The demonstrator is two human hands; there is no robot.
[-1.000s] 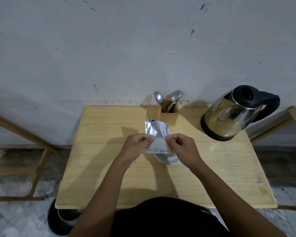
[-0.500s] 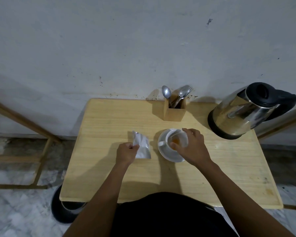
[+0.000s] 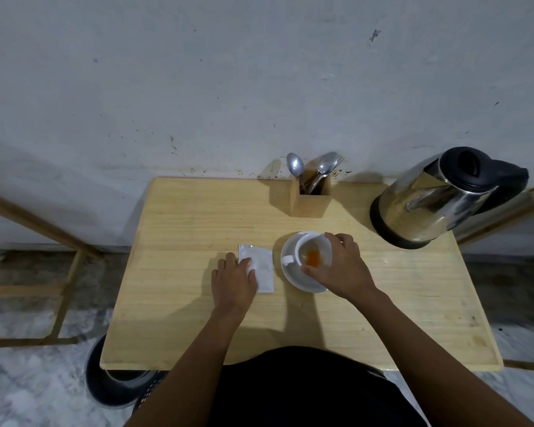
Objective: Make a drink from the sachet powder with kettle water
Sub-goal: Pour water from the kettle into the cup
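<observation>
A silver sachet [image 3: 261,268] lies flat on the wooden table [image 3: 383,318], left of a white saucer [image 3: 293,274]. My left hand [image 3: 233,280] rests on the sachet's left side with fingers spread. A white cup [image 3: 313,251] stands on the saucer, its handle pointing left, with orange powder at its bottom. My right hand [image 3: 342,266] grips the cup's rim from the right. The steel kettle [image 3: 435,198] with a black lid stands at the table's back right.
A wooden holder [image 3: 310,197] with spoons and a fork stands at the back edge, against the white wall. A dark round bin [image 3: 111,383] sits on the floor under the table's front left corner. Wooden frames flank the table.
Both hands held the sachet upright over the cup; then my left hand carried it left and laid it flat on the table. My right hand moved onto the cup's rim.
</observation>
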